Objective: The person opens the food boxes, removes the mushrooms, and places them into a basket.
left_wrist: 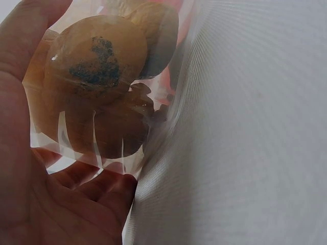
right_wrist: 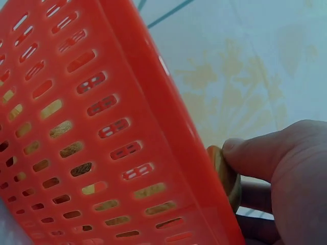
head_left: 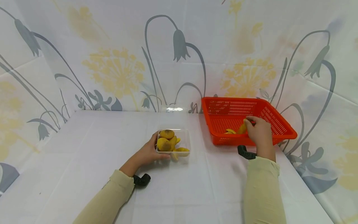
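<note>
A small clear plastic box (head_left: 186, 141) stands on the table, holding several yellow, mushroom-like pieces (head_left: 167, 145) with brown patches. My left hand (head_left: 154, 152) grips its left side, fingers behind and thumb along the front. Through the clear wall in the left wrist view, a rounded piece (left_wrist: 97, 53) shows a dark blotch. Over the front of the red basket, my right hand (head_left: 260, 130) pinches a yellow mushroom-like piece (head_left: 242, 128) between thumb and fingers. The right wrist view shows that held piece (right_wrist: 225, 176) just past the basket's rim.
The red slotted plastic basket (head_left: 209, 123) sits at the back right against the patterned cloth; other yellow pieces (head_left: 230, 131) lie inside. A clear plastic lid-like part (head_left: 174, 109) stands behind the box. White cloth (head_left: 179, 193) covers the table.
</note>
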Tool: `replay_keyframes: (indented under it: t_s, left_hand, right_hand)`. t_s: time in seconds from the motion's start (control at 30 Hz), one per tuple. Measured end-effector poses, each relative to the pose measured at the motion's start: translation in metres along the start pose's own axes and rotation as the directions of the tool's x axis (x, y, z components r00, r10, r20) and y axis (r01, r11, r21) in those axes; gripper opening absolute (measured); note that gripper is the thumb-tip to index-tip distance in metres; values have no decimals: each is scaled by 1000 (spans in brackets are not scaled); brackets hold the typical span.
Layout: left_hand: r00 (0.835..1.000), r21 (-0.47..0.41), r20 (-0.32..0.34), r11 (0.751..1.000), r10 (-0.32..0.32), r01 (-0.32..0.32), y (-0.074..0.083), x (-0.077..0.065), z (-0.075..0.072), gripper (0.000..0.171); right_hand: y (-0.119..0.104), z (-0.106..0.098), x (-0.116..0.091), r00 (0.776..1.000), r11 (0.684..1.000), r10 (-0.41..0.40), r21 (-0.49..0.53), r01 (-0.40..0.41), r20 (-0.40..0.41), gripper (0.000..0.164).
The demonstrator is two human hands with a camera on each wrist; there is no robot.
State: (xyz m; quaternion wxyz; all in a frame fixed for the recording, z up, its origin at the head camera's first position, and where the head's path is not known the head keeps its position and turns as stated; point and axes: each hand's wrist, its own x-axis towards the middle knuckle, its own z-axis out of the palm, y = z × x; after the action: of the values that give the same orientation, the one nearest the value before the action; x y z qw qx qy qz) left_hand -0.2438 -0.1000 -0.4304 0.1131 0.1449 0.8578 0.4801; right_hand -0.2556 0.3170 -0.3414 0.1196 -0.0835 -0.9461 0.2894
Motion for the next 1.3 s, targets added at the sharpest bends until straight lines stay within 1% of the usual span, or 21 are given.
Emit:
replay_keyframes:
  t_s: [0.2, 0.33, 0.43, 0.73, 0.9, 1.03, 1.13, 1.3]
  left_hand:
    - [1000, 4, -1, 1000, -7, 7, 0, 1, 0, 122]
    - [1000, -1, 1, 1000, -9, 9, 1, 1, -1, 123]
    - [1000, -4, 3, 1000, -7, 7, 1, 1, -1, 122]
    - [1000, -6, 2, 1000, -7, 7, 0, 1, -1, 123]
    - [1000, 0, -1, 1000, -1, 1, 0, 1, -1, 122]
    - [1000, 5, 1, 1000, -2, 2, -1, 1, -1, 122]
    - [1000, 5, 1, 1000, -5, 5, -1, 1, 0, 121]
    - [1000, 11, 2, 1000, 26, -26, -2, 1, 0, 118]
  right_hand:
    - [1, -1, 1, 998, 999, 20, -44, -17, 59, 50]
    - [-2, -2, 1, 993, 998, 30, -61, -23, 110, 48]
    - [-4, -2, 1, 990, 997, 37, -70, -27, 133, 46]
    - [-5, -3, 0, 989, 998, 34, -57, -26, 147, 46]
    - [-8, -3, 0, 990, 998, -4, -59, 13, 141, 46]
    - [-15, -2, -1, 991, 998, -39, -51, 46, 131, 45]
    - [-22, 0, -2, 991, 998, -49, -39, 55, 128, 44]
    - [-35, 5, -3, 989, 996, -75, -33, 79, 126, 42]
